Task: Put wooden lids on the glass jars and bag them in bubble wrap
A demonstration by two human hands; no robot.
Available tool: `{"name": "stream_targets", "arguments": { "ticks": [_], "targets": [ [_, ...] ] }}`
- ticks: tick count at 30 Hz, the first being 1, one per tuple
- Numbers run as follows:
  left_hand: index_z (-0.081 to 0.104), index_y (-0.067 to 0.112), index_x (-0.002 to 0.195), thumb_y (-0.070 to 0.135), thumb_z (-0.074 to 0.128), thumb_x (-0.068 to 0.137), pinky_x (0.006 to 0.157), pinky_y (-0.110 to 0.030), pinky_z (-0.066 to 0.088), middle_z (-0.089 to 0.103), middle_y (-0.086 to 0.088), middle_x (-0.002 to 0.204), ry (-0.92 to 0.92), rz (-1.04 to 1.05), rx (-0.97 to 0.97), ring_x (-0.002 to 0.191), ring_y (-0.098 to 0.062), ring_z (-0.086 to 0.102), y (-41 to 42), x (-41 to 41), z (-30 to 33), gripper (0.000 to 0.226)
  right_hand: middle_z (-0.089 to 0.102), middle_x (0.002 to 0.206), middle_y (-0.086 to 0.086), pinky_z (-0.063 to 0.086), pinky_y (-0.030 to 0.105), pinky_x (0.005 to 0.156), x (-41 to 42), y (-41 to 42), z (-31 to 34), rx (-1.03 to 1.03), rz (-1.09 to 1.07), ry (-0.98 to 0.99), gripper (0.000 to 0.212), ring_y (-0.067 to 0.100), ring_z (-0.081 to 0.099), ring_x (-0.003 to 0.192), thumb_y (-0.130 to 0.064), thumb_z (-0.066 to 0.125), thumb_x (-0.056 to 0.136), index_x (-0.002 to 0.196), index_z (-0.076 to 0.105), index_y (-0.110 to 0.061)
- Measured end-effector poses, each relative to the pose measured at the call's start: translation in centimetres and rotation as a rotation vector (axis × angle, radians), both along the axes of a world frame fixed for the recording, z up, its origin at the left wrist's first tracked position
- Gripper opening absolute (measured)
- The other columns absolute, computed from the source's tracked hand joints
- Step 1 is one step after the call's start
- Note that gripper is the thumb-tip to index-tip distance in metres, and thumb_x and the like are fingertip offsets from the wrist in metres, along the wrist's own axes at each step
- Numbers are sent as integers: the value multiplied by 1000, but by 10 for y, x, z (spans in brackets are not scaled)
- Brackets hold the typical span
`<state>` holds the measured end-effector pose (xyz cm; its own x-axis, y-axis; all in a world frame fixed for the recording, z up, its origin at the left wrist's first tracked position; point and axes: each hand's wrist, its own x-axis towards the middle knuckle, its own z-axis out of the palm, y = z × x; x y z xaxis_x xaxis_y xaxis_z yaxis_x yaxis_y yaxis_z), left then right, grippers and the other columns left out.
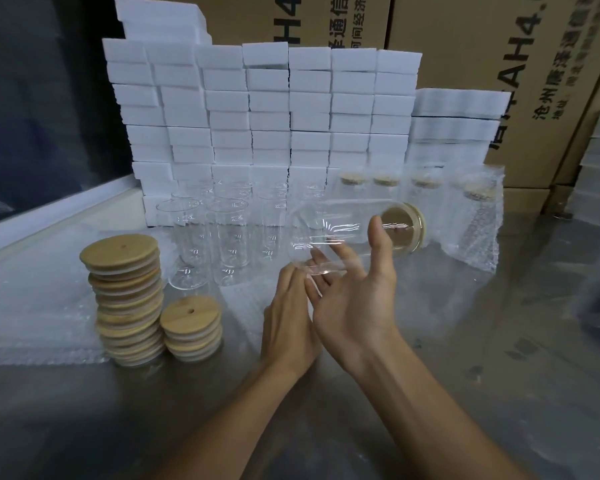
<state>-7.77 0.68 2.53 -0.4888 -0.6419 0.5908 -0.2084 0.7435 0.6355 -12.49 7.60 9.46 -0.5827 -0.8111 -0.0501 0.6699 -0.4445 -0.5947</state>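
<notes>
A clear glass jar (pixel 340 230) lies on its side in the air above the table, with a wooden lid (pixel 407 226) fitted on its right end. My right hand (pixel 354 299) holds it palm up: the thumb stands against the near side and the fingers show through the glass underneath. My left hand (pixel 286 317) is just left of it, back towards me, with fairly straight fingers reaching up to the jar's bottom end. The left fingertips are partly hidden behind my right fingers.
Two stacks of wooden lids, tall (pixel 125 299) and short (pixel 191 329), stand at the left. Several open jars (pixel 227 237) stand behind. Lidded jars in bubble wrap (pixel 471 223) stand at back right. Flat bubble wrap (pixel 32 306) lies left. White foam blocks (pixel 267 116) and cardboard boxes (pixel 465 46) wall the back.
</notes>
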Motion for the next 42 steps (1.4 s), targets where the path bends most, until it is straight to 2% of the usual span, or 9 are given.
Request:
{"name": "stream_targets", "arguments": {
  "ticks": [6,10,16,18,22,25,33,36,42],
  "targets": [
    [46,18,135,33,44,95,79,-33,40,38,4,147,-202,141,-31,115,-25,52,-11,-1,1,43,69,112,15,47,48,110,12,-5,-5,43,31,64,70,34,68,117,-61,80,62,110,63,-11],
    [54,3,123,17,50,91,65,-27,19,60,-9,112,-242,200,-23,94,-33,59,-18,5,-2,35,77,108,11,53,39,100,17,-9,-12,98,52,155,68,26,73,107,-61,73,62,112,68,-14],
    [49,25,85,14,54,89,58,-20,25,60,-1,86,-223,141,-108,75,-26,55,-7,4,2,13,73,116,19,46,46,110,6,-9,-13,67,37,187,84,34,68,115,-65,71,67,123,63,-3],
    [57,25,111,9,56,87,64,-20,33,63,-5,112,-199,151,-60,90,-32,60,-8,2,2,29,71,122,21,45,48,111,2,-9,-12,84,9,225,85,35,67,118,-66,67,67,124,64,-4],
    [21,27,154,-4,59,79,90,-37,44,16,5,160,-293,134,-16,126,-32,49,-8,2,0,89,72,108,11,48,43,107,-8,-6,-10,38,-100,274,61,25,69,105,-60,65,74,110,68,-12],
    [25,24,151,-5,57,76,91,-39,46,12,15,159,-202,104,27,130,-27,46,-11,3,0,87,64,131,16,42,45,114,-15,-1,-5,57,-164,189,81,29,62,124,-66,66,70,131,61,-13],
    [32,32,150,16,60,88,79,-7,30,31,16,151,-50,52,22,118,-7,43,-17,2,0,70,73,114,23,44,45,111,-2,-4,-12,73,71,113,81,32,70,112,-69,66,63,124,58,-17],
    [38,32,145,10,63,80,78,-9,31,39,16,145,-49,23,36,115,-6,45,-20,2,-3,73,70,125,19,48,43,106,1,-6,-14,120,87,209,78,30,68,118,-65,72,65,125,60,-18],
    [42,29,142,-5,68,65,80,-23,45,39,24,134,29,-26,179,100,-34,61,-27,7,-1,88,52,146,13,31,45,122,-22,-5,-21,162,20,314,79,28,45,143,-46,75,69,141,54,-19]
  ]
}}
